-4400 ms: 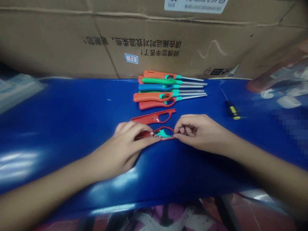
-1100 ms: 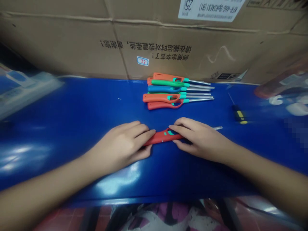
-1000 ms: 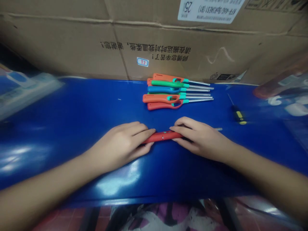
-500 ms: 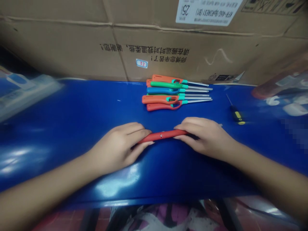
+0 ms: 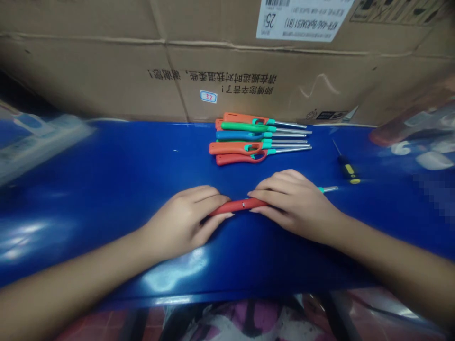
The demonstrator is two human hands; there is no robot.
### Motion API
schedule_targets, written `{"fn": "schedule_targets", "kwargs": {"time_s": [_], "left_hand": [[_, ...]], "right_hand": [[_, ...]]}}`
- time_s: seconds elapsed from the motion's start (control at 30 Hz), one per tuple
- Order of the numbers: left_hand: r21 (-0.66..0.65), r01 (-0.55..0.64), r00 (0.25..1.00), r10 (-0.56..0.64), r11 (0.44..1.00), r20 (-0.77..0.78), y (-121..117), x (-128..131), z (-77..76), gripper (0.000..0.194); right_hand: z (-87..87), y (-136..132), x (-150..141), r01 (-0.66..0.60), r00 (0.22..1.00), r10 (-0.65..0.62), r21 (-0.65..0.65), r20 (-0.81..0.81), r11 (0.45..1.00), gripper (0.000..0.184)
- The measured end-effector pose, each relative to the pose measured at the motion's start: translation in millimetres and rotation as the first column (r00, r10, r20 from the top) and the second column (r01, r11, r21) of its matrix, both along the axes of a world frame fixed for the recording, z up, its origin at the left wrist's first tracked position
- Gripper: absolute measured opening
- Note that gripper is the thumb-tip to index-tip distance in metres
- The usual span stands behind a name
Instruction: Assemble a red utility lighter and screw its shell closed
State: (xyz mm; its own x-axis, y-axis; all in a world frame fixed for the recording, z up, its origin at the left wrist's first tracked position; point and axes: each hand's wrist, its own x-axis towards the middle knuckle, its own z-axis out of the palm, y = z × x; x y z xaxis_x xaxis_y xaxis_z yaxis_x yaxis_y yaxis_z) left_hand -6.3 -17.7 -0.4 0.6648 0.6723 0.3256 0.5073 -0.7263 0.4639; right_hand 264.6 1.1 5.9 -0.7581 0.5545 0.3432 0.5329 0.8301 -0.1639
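While it lies crossways, a red lighter is pinched on its left and right

While the left grip holds the back end, the right grip holds it farther along. Both are bare hands, bent snug around the red lighter, with a short stretch of red showing between them. It is over the near middle of the tabletop; whether it touches down cannot be told. A metal tube pokes out past the right grip and looks like its nose.

The red lighter is likely light and stiff. It looks smooth, so it could slide a bit if held loosely, and a hard twist might crack it. The thick back end seems the best place to hold; the metal tube is thin and looks slick.

The tabletop is blue, flat and very shiny, so loose things may skid on it. Behind the red lighter lies a pile of lighters, orange, green, blue and red, all with their noses pointing right. A black and yellow screwdriver lies off to the right. White bits sit near the right side, blurred. A big cardboard box stands along the back like a wall. Below the near edge are patterned cloth and a reddish floor.
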Motion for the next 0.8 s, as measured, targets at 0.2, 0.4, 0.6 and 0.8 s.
{"fn": "schedule_targets", "kwargs": {"time_s": [0.2,0.4,0.6,0.8], "left_hand": [[-0.029,0.035,0.999,-0.034,0.999,0.029,-6.4,3.8,1.1,0.024],[-0.628,-0.084,0.946,0.259,0.774,0.193,-7.0,8.8,14.0,0.032],[-0.852,0.05,0.884,0.375,0.521,0.28,-2.2,11.6,12.9,0.039],[-0.269,-0.018,0.987,0.06,0.963,0.151,-6.5,2.0,10.6,0.034]], "right_hand": [[-2.2,-8.4,-5.4,-0.018,0.999,0.022,0.087,-0.041,0.996,0.02],[5.6,-4.9,-4.5,-0.021,0.998,0.014,0.132,0.056,0.991,0.042],[7.1,-2.5,0.5,-0.119,0.988,0.101,0.164,0.113,0.979,0.036],[2.4,-6.1,-1.0,-0.062,0.995,0.054,0.102,0.079,0.993,0.035]]}}
